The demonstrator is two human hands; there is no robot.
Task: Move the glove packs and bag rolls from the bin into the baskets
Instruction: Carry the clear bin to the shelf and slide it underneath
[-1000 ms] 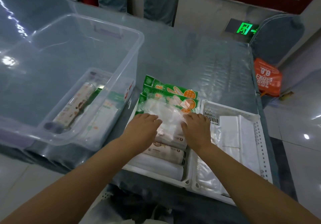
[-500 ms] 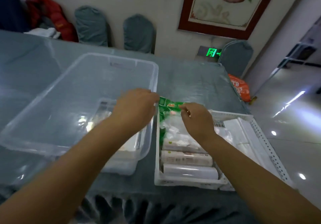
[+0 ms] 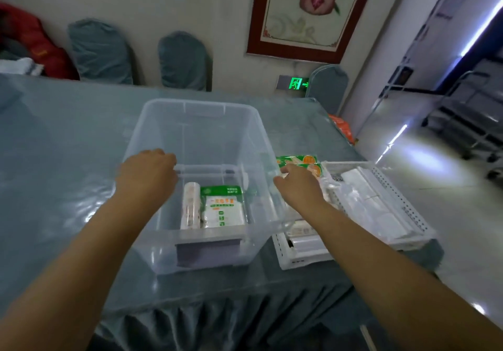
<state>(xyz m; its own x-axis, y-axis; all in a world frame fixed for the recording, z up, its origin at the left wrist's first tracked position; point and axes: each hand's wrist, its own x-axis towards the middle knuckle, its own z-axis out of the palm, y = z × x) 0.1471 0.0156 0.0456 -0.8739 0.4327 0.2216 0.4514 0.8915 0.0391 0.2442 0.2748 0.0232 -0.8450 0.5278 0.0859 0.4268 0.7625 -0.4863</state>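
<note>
A clear plastic bin [image 3: 152, 122] stands on the table in front of me. Inside it lie a bag roll [image 3: 190, 206] and a green-and-white glove pack [image 3: 223, 209], side by side near its front. My left hand [image 3: 147, 173] hovers over the bin's left side, fingers curled, holding nothing. My right hand [image 3: 296, 184] reaches over the bin's right wall, empty, fingers apart. To the right stand two white baskets [image 3: 408, 209]: the nearer basket [image 3: 285, 250] holds bag rolls [image 3: 304, 239] and green glove packs [image 3: 299, 161]; the right one holds white packs [image 3: 373, 201].
The table [image 3: 60, 138] has a grey-blue cloth under clear plastic film. Covered chairs [image 3: 100, 51] line the wall behind it. Red fabric [image 3: 32, 43] lies at the far left. An orange bag [image 3: 343, 130] sits past the table's right edge, with shiny floor beyond.
Both hands have left the basket and moved left towards the bin; the left hand now hovers over it. My view has lifted and shifted left.
</note>
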